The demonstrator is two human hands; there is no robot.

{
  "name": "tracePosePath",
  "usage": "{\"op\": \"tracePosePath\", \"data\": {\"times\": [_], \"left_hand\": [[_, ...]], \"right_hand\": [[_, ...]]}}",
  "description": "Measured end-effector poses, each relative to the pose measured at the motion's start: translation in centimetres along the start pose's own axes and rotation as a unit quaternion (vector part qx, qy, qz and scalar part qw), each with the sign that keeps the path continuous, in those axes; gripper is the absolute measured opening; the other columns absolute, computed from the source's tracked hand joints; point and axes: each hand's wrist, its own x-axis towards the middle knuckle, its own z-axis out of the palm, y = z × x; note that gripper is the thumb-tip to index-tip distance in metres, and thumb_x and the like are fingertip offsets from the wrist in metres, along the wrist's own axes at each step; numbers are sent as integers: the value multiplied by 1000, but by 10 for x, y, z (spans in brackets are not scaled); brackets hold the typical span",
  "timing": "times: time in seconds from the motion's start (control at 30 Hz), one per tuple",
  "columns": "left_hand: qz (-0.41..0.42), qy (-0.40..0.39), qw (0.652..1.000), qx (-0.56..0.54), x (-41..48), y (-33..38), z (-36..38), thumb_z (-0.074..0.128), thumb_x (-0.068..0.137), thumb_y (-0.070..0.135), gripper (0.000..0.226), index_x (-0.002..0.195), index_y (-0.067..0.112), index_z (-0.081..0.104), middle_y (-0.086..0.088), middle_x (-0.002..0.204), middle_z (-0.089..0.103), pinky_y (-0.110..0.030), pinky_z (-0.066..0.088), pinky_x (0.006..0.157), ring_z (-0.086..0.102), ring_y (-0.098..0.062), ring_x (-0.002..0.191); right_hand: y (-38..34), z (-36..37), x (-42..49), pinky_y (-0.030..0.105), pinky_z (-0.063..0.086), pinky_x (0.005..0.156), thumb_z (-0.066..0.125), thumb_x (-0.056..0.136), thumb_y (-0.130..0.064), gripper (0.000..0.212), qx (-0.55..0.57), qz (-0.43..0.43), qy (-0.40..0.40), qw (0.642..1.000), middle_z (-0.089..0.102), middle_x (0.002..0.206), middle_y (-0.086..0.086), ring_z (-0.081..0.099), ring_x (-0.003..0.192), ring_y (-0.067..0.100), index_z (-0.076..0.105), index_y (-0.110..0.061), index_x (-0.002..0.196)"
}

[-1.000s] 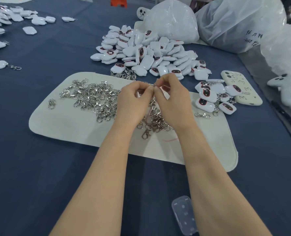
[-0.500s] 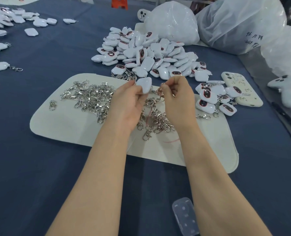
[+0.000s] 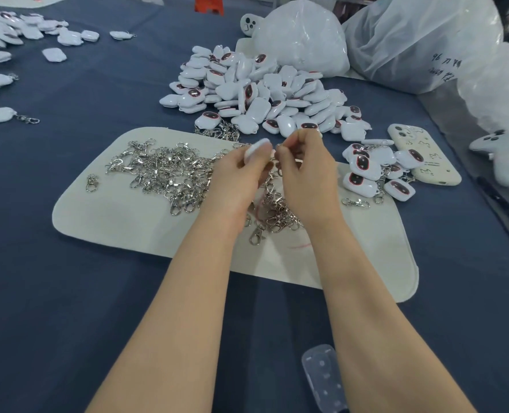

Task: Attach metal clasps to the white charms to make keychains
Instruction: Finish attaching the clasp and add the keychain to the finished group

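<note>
Since the white charm (image 3: pixel 254 149) looks like a small glossy shell of hard plastic, it should weigh almost nothing and stay stiff under pressure. Its rounded, shiny faces are likely slippery, though, so the safest hold is a pinch across the two flat faces, leaving free the end where the clasp goes on. That is roughly how it sits now: the left hand (image 3: pixel 235 177) holds it raised above the far middle of the pale mat (image 3: pixel 128 216), its fingers (image 3: pixel 248 163) curled and pinching the lower part so the top pokes out. Just right of it, the right hand (image 3: pixel 307 174) has its fingertips (image 3: pixel 292 146) pressed together on a tiny metal clasp (image 3: pixel 278 146), mostly hidden and almost touching the charm. Such a clasp is probably rigid, light and quick to snag, as the tangled heap of clasps (image 3: pixel 164 171) on the mat's left suggests. Turned this way, the charm shows a plain white, pillow-like back with soft corners. Those in the pile of charms (image 3: pixel 262 93) farther off on the blue table (image 3: pixel 68 293) show a dark oval window ringed in red on the other face.
</note>
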Motion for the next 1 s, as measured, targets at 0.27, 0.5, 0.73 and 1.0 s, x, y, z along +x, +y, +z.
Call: {"op": "tracePosePath", "data": {"times": [0.27,0.5,0.73,1.0], "left_hand": [[5,69,997,-19,3,0,-6,51,94,43,30,82,19,62,3,72,58,-25,43,64,50,-8,59],[49,67,996,-9,1,2,-7,51,95,10,11,102,19,53,-3,91,63,-23,57,65,68,-10,65],[62,-15,996,62,-3,2,-6,55,93,7,17,100,22,51,2,92,62,-25,59,68,70,-9,68],[201,32,938,282,2,-5,-13,67,85,16,20,95,27,53,20,79,54,-6,39,61,50,12,63]], "right_hand": [[2,1,0,7,40,67,54,92,-6,4,7,5,-9,1000,52,77,-17,50,70,-12,52,-9,94],[4,-2,1,7,39,67,55,92,-4,10,1,16,-16,1000,51,75,-17,50,67,-12,50,-13,91],[4,-2,2,11,42,67,55,91,-6,8,10,22,-16,1000,53,75,-16,52,69,-4,51,-13,91],[4,-3,3,34,51,81,52,91,-4,9,21,54,-38,998,55,78,-11,62,83,20,52,-13,91]]}}
